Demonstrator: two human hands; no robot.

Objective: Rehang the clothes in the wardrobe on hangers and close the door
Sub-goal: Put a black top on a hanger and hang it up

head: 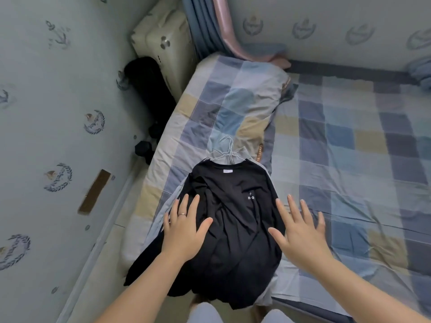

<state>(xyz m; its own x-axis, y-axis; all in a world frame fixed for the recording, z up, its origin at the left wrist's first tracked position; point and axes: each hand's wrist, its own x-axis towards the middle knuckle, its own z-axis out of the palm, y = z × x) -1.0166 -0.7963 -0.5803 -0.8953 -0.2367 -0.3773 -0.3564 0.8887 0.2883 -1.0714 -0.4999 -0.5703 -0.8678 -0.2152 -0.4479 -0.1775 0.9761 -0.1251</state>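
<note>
A black T-shirt (229, 220) with small white lettering lies flat on the near corner of the bed, on top of other clothes whose grey-blue edges show at its sides. White wire hangers (226, 151) poke out of its neckline, hooks pointing toward the pillow. My left hand (185, 226), wearing a ring, rests flat with spread fingers on the shirt's left side. My right hand (299, 227) hovers or rests with fingers spread at the shirt's right edge. The wardrobe is out of view.
The bed (349, 159) has a blue, beige and grey checked sheet and a matching pillow (238, 101). A cream suitcase (163, 43) and a black one (149, 89) stand in the corner by the wall. Curtains (210, 26) hang behind the bed head.
</note>
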